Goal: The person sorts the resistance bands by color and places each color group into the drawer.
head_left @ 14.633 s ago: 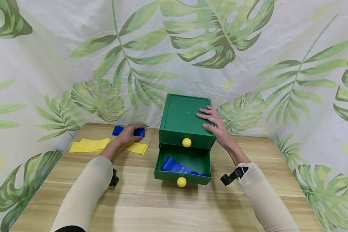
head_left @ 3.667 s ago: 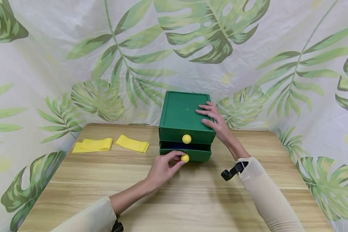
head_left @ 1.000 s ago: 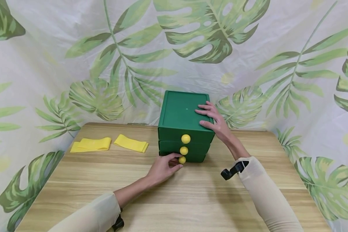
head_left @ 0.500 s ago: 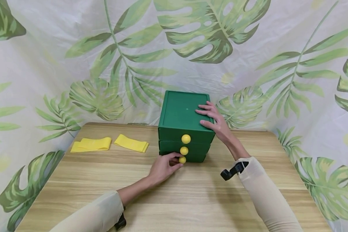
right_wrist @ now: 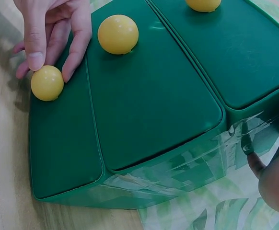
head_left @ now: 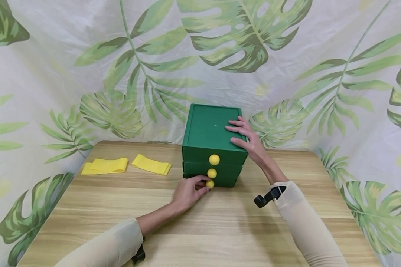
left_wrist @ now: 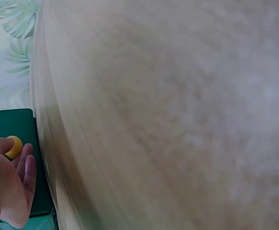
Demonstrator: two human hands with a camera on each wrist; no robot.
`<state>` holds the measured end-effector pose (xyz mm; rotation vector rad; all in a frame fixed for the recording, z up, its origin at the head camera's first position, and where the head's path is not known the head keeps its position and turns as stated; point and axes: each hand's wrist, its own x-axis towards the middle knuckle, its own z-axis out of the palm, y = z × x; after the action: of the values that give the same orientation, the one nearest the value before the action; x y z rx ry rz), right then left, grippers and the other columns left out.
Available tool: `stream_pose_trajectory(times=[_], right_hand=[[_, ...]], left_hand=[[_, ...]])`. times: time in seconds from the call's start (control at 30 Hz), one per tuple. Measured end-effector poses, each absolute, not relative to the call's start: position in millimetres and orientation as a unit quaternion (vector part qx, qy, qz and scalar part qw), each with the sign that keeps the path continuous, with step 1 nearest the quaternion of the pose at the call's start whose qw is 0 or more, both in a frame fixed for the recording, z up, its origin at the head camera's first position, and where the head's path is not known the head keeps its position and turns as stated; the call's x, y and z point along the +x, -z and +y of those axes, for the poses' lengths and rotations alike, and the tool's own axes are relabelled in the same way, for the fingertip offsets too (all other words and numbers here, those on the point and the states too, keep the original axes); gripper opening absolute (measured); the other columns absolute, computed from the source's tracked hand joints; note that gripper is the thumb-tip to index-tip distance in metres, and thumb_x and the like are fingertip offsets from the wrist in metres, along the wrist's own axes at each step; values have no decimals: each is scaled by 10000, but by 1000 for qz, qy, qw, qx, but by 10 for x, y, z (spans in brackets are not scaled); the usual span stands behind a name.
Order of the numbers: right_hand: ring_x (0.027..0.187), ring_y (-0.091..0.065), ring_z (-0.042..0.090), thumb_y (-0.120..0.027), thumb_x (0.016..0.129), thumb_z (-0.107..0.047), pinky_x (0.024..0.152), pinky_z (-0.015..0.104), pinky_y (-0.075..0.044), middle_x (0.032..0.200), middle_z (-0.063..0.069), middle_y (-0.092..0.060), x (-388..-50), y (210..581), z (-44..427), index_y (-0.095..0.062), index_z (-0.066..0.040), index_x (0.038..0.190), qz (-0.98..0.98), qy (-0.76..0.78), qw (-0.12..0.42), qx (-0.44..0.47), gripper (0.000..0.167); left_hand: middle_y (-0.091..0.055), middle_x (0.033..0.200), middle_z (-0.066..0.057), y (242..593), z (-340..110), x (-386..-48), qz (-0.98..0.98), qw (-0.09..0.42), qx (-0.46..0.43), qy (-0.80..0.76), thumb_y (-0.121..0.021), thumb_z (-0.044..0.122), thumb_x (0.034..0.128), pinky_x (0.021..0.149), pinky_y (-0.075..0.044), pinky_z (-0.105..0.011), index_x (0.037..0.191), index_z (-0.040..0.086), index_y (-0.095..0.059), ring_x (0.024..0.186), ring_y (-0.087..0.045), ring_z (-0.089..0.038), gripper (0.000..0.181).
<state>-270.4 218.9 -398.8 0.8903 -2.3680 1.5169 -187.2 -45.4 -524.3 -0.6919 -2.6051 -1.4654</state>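
Note:
A green three-drawer cabinet [head_left: 208, 128] stands on the table with all its drawers pushed in. Thumb and forefinger of my left hand [head_left: 185, 194] pinch the yellow bottom knob [head_left: 209, 184]. The right wrist view shows that knob [right_wrist: 47, 83] between the thumb [right_wrist: 34, 40] and a finger. Above it sit the middle knob [head_left: 212, 173] and the top knob [head_left: 214, 160], both untouched. My right hand [head_left: 252, 142] rests on the cabinet's top right edge, fingers spread. What lies inside the drawers is hidden.
Two folded yellow bands [head_left: 105, 166] [head_left: 151, 165] lie left of the cabinet on the wooden table [head_left: 200, 230]. A leaf-patterned sheet [head_left: 167, 70] hangs behind the table. A sleeve [left_wrist: 168, 115] fills most of the left wrist view.
The middle drawer, earlier open with a blue band inside, is now closed. The blue band on the table is out of sight. My left hand went from it to the middle knob, then the bottom knob.

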Motion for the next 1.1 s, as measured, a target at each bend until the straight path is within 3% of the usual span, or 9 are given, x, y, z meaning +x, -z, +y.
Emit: stream_pose_trajectory(times=[0.7, 1.1], right_hand=[[1636, -101, 296, -596, 1033, -95, 1307, 576, -28, 1605, 176, -462, -2695, 3986, 2180, -634, -1, 1442, -794, -520, 99, 299, 421], [1634, -113, 238, -599, 1038, -108, 1309, 564, -41, 1613, 155, -463, -2692, 4000, 2189, -637, -22, 1448, -796, -518, 101, 298, 420]], left_hand=[[-808, 995, 32, 5263, -433, -1890, -865, 44, -232, 443, -851, 148, 916, 769, -614, -241, 1138, 190, -807, 855, -770, -66, 230], [-793, 936, 76, 5230, -477, -1677, -874, 43, -252, 413, -853, 205, 922, 707, -586, -207, 1133, 226, -811, 789, -723, 1, 216]])
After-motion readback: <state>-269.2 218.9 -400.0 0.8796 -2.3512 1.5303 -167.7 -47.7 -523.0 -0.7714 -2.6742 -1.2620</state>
